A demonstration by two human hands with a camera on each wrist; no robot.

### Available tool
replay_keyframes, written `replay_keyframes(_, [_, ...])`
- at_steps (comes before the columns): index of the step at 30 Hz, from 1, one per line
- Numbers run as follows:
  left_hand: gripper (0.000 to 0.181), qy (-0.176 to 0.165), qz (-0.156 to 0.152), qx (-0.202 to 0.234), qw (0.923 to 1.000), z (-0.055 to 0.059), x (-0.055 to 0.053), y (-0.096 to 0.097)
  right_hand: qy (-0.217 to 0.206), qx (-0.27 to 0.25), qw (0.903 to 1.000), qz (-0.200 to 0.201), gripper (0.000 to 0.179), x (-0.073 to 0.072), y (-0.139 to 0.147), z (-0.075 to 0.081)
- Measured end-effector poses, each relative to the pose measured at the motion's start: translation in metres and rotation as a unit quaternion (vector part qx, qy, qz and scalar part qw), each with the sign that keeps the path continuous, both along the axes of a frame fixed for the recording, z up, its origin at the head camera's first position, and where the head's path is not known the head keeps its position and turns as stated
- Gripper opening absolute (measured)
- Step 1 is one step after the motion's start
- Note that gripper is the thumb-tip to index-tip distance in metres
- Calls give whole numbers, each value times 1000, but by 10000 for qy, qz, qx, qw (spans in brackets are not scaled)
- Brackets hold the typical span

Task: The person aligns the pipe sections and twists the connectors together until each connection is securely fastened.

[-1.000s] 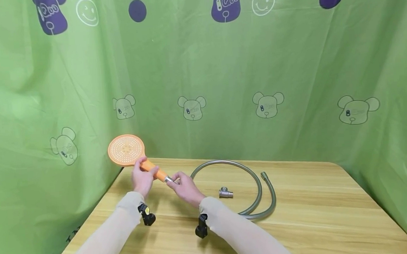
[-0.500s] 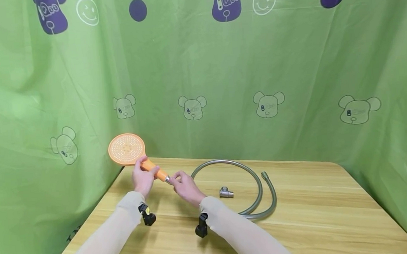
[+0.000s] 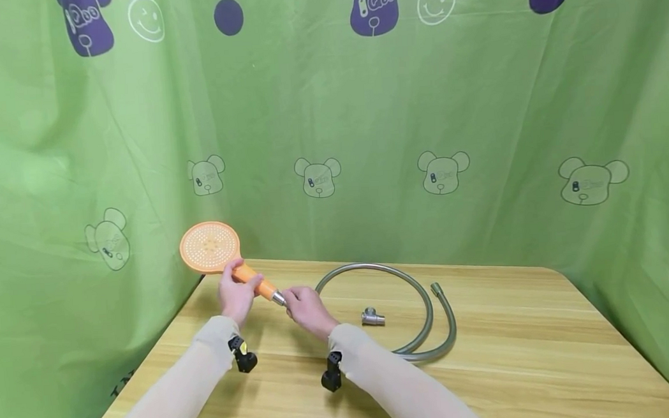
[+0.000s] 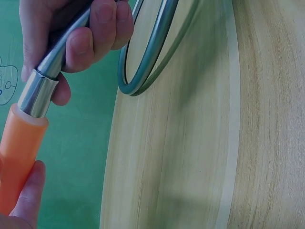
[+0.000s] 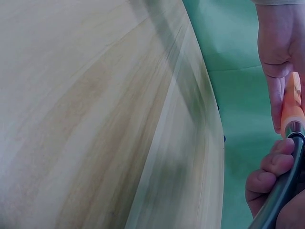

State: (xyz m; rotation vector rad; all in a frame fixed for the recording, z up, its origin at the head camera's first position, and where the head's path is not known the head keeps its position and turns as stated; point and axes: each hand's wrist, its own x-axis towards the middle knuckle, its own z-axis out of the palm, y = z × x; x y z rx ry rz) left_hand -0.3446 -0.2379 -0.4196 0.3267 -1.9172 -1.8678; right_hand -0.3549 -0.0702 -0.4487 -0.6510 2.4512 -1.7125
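Observation:
An orange shower head [image 3: 210,247] with a pale, dotted spray face is held up over the table's far left corner. My left hand [image 3: 236,296] grips its orange handle [image 4: 19,152], thumb along one side. A shiny metal nut [image 4: 39,93] sits at the handle's end, with a grey shower hose leading out of it. My right hand [image 3: 309,309] has its fingers curled round the hose [image 5: 284,183] just below the nut. The rest of the hose loops behind the right hand onto the table, its other end fitting [image 3: 436,288] lying free at the right.
A small silver T-shaped valve [image 3: 372,317] lies on the wooden table [image 3: 521,351], inside the hose's loop. Green printed curtain [image 3: 328,107] hangs close behind the table and along both sides. A black camera [image 3: 331,372] is strapped at each wrist.
My right hand has slid off the metal nut slightly down onto the hose, and its fingers have curled in more, leaving the nut exposed. The left hand and shower head stay nearly still.

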Motion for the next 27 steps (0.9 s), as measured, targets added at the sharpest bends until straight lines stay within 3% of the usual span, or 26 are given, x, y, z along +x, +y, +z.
replay_keyframes(9, [65,31,-65,22,10000,-1,-1,-1,175,422,9988,-154,28,3,0,1])
replay_keyframes(20, [65,68,-100,51,9999,1,1,2,-234,3,9997,-5,32,4,0,2])
replay_keyframes(27, [65,83,-80,45,9999,2,0,2,-68,-7,10000,-53,28,4,0,4])
